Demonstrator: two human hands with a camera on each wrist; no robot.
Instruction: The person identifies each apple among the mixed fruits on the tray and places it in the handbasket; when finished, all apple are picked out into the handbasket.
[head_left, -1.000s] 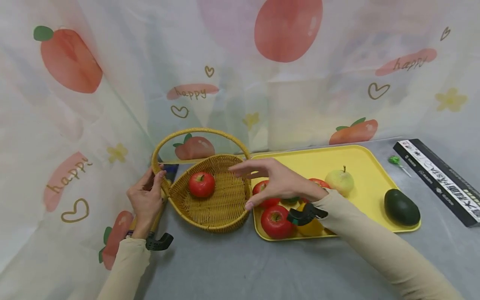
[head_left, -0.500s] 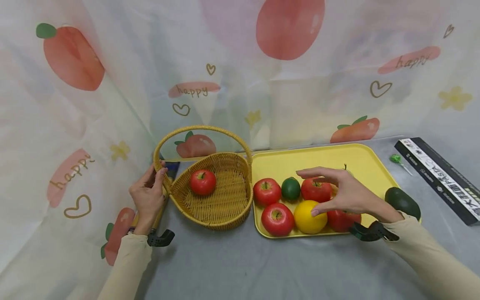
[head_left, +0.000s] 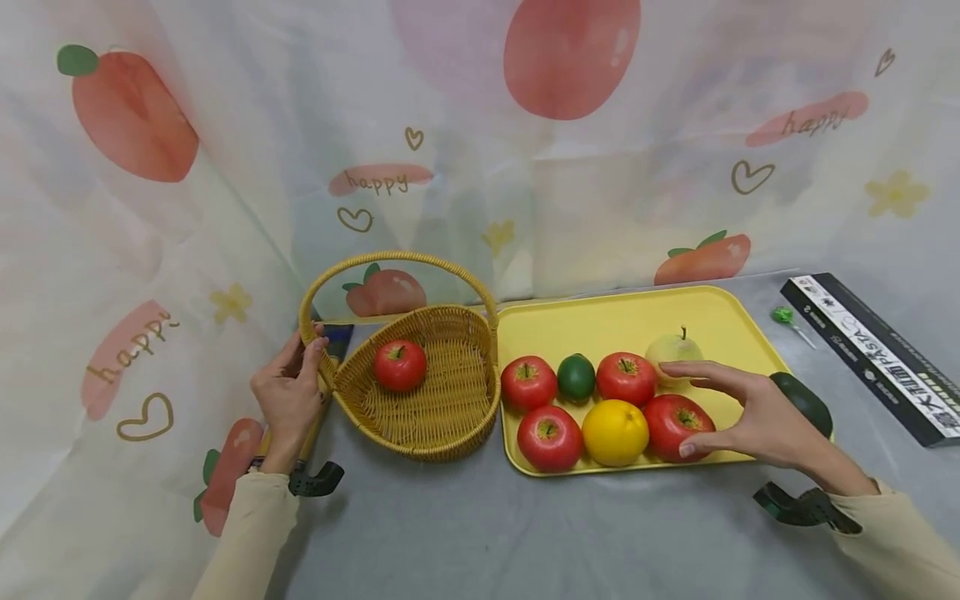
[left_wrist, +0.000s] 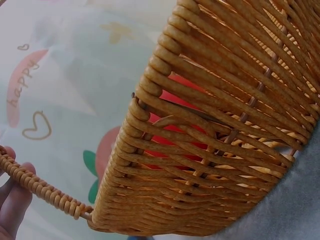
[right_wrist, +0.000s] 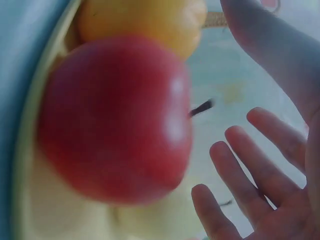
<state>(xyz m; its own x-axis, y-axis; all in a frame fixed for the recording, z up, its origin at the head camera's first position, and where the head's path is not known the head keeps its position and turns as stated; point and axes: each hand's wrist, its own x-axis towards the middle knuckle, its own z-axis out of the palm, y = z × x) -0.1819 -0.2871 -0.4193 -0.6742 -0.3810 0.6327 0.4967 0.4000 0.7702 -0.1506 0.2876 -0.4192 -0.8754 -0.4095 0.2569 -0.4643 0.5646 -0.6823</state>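
My left hand (head_left: 288, 398) grips the handle (left_wrist: 42, 189) of a yellow wicker basket (head_left: 442, 433) at its left side. One red apple (head_left: 400, 365) lies in the basket; its red shows through the weave in the left wrist view. Over the right part of a yellow tray (head_left: 570, 321), my right hand (head_left: 757, 417) is spread, thumb apart from the fingers and nothing between them. Closest to it is a red apple (right_wrist: 120, 120) at the tray's front rim. Beside that apple are a yellow round fruit (head_left: 615, 433), more red apples (head_left: 550, 439) and a small green fruit (head_left: 576, 378).
A pale pear (head_left: 673, 350) sits behind the right hand's fingers, and an avocado (head_left: 806, 404) at the tray's right edge is partly covered by that hand. Right of the tray lie a green lollipop (head_left: 783, 315) and a long black box (head_left: 873, 358). A printed curtain (head_left: 585, 208) hangs behind.
My right hand has moved right from beside the basket, across the tray's fruit, to its right part, staying spread. The left hand has kept its grip on the basket handle.
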